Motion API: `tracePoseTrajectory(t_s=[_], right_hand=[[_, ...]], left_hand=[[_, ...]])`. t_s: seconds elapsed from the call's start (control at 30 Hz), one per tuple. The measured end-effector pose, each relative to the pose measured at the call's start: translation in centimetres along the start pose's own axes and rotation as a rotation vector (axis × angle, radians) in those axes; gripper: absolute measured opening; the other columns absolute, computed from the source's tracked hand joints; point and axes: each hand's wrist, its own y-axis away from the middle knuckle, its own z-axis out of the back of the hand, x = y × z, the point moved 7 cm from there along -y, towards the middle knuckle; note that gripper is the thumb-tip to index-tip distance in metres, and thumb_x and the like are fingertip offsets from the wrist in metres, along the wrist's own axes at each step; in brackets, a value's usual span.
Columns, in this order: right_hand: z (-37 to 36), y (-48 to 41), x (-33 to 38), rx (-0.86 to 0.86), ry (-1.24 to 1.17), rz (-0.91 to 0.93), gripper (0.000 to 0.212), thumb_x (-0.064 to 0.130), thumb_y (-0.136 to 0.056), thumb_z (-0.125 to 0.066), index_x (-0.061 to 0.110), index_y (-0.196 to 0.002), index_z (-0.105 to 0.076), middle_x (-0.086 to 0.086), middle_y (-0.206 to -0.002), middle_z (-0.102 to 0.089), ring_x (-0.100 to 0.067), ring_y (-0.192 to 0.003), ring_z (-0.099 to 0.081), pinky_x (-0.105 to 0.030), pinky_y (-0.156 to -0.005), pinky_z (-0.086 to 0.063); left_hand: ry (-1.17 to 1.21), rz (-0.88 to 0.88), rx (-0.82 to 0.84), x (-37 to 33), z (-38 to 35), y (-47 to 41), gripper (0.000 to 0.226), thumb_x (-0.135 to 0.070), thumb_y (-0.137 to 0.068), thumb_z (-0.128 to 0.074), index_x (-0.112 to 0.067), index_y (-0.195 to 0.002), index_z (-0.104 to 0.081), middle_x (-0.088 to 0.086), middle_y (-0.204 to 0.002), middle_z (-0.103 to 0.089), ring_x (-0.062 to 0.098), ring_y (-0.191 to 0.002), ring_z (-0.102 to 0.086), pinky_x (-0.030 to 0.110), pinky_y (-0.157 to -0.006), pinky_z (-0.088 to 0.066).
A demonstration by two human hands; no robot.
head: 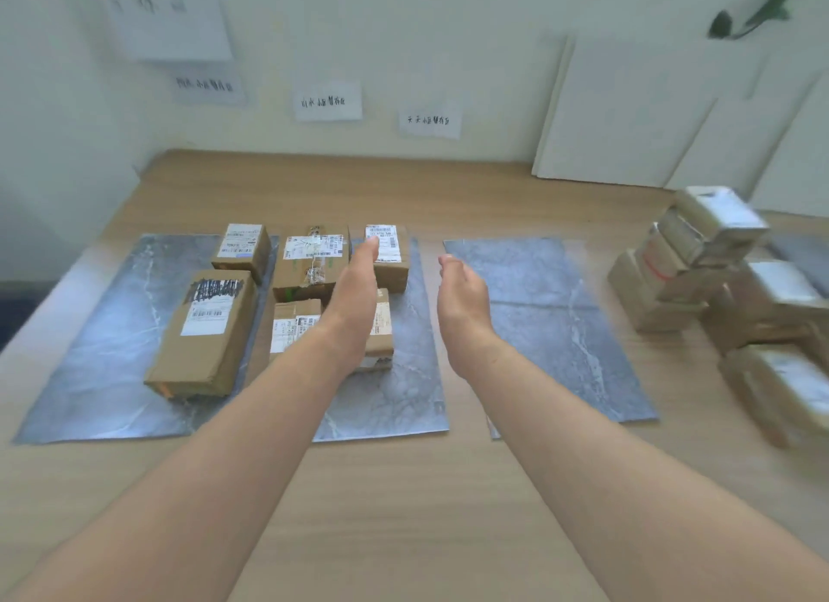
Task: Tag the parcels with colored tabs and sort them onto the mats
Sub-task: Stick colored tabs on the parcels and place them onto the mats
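Three grey marbled mats lie side by side on the wooden table: a left mat (98,354), a middle mat (394,399) and a right mat (551,314). Cardboard parcels sit on the left and middle mats, among them a long box (204,332), a small box (242,249), a taped box (309,260) and a labelled box (386,253). My left hand (356,296) hovers with straight fingers over the middle mat's parcels, holding nothing. My right hand (462,301) floats beside it, fingers loosely bent, empty. No colored tabs are visible.
A blurred heap of unsorted parcels (726,287) stands at the right of the table. Paper labels with writing (327,101) are stuck on the wall behind the mats. White boards (628,112) lean against the wall at the back right.
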Motion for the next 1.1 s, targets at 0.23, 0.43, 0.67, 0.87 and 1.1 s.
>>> tracePoseTrajectory(t_s=[0.23, 0.43, 0.67, 0.87, 1.1], right_hand=[[9.9, 7.1, 4.7, -0.006, -0.123, 0.193, 0.04, 0.035, -0.108, -0.041, 0.006, -0.125, -0.063, -0.014, -0.139, -0.06, -0.028, -0.116, -0.059, -0.042, -0.102, -0.045], [18.6, 12.0, 5.9, -0.055, -0.166, 0.253, 0.046, 0.039, -0.108, -0.039, 0.019, -0.146, -0.056, 0.003, -0.148, -0.056, -0.018, -0.137, -0.05, -0.035, -0.113, -0.038], [26.2, 15.0, 6.4, -0.177, -0.206, 0.293, 0.044, 0.036, -0.108, -0.039, 0.019, -0.143, -0.059, 0.004, -0.145, -0.058, -0.018, -0.135, -0.052, -0.03, -0.1, -0.036], [31.3, 15.0, 5.6, -0.322, -0.26, 0.279, 0.037, 0.036, -0.105, -0.043, 0.021, -0.13, -0.067, 0.009, -0.12, -0.065, -0.014, -0.119, -0.059, -0.031, -0.096, -0.04], [38.5, 14.5, 1.6, -0.504, -0.23, 0.212, 0.033, 0.036, -0.098, -0.046, 0.013, -0.085, -0.065, 0.004, -0.077, -0.06, -0.016, -0.079, -0.055, -0.035, -0.075, -0.045]], left_hand=[[0.019, -0.149, 0.088, -4.2, -8.8, 9.9, 0.066, -0.066, -0.097, -0.035, -0.03, -0.153, -0.042, -0.013, -0.164, -0.027, 0.008, -0.153, -0.014, 0.042, -0.123, -0.004], [0.014, -0.207, 0.2, -5.7, -15.4, 16.6, 0.064, -0.064, -0.098, -0.035, -0.034, -0.154, -0.038, -0.017, -0.163, -0.028, 0.006, -0.154, -0.009, 0.041, -0.122, 0.0], [-0.078, -0.235, 0.379, -6.6, -22.5, 21.0, 0.082, -0.077, -0.082, -0.038, -0.037, -0.154, -0.039, -0.017, -0.165, -0.022, 0.007, -0.154, -0.008, 0.045, -0.125, 0.002], [-0.111, -0.219, 0.523, -6.3, -28.1, 22.2, 0.067, -0.067, -0.097, -0.032, -0.035, -0.156, -0.034, -0.012, -0.167, -0.018, 0.007, -0.154, -0.007, 0.042, -0.123, 0.001], [-0.124, -0.21, 0.691, -3.0, -36.2, 22.9, 0.047, -0.059, -0.102, -0.031, -0.035, -0.135, -0.055, -0.021, -0.139, -0.056, -0.014, -0.12, -0.044, 0.031, -0.116, -0.016]])
